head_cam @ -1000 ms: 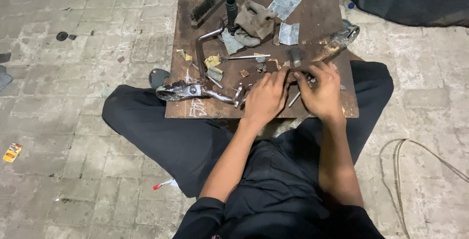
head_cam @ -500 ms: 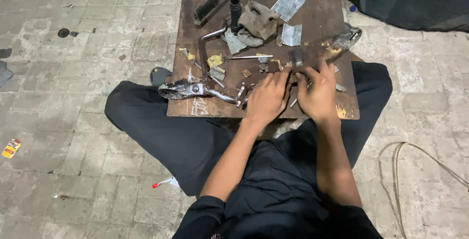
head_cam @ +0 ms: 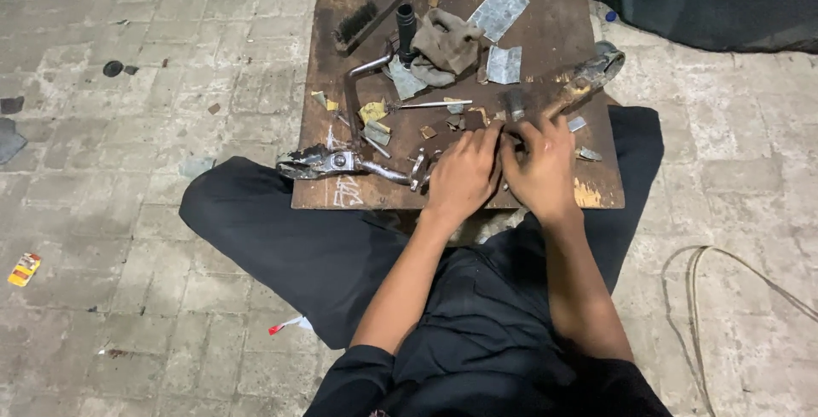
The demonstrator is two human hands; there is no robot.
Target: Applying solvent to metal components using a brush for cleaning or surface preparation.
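Note:
I sit cross-legged on the floor with a low brown wooden board across my lap. My left hand and my right hand are pressed together near the board's front edge, fingers curled over a small metal part that they mostly hide. A long rusty metal lever runs from my right hand toward the board's right edge. To the left of my left hand lies a bent chrome lever. What exactly each hand grips is hidden.
On the board lie a wire brush, a black rubber sleeve, a dirty rag, flat metal sheet pieces and small scraps. A cable loops on the brick floor at right. A dark bag sits at top right.
My hands have drawn closer together and shifted slightly toward the board's front edge. The head camera has tilted a little; the things on the board have not moved.

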